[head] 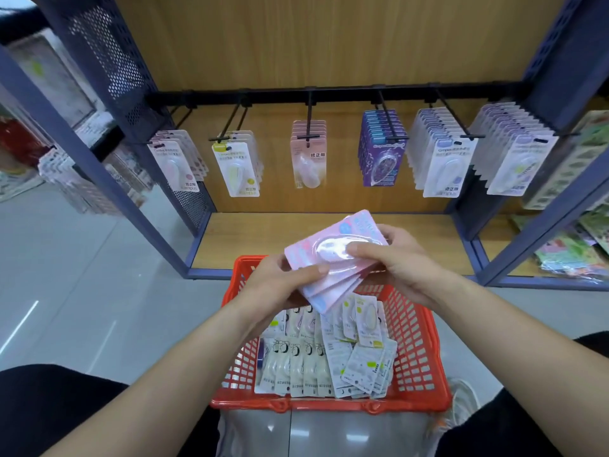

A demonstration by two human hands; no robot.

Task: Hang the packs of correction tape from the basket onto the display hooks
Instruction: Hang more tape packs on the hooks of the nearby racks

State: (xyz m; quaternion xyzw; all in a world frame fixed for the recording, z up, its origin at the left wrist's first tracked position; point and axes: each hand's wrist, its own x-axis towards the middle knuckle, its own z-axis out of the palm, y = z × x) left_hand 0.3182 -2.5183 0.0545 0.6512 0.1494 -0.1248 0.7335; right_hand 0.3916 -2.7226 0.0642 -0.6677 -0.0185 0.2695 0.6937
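Note:
A fanned stack of pink correction tape packs point(333, 258) is held above the red basket point(415, 374). My left hand point(280, 282) grips the stack's lower left edge with the thumb on top. My right hand point(395, 258) holds the right side, fingers lying over the top pack's clear blister. Several more packs point(329, 361) lie in the basket below. Black display hooks point(309, 127) stick out from a rail on the wooden back panel, each carrying hanging packs: pink-dotted, yellow, pink, purple and white ones.
The blue metal shelf frame point(145, 225) has perforated side panels and a wooden bottom board point(250, 235). Neighbouring racks of stationery stand at left and right. The basket sits on a grey tiled floor between my knees.

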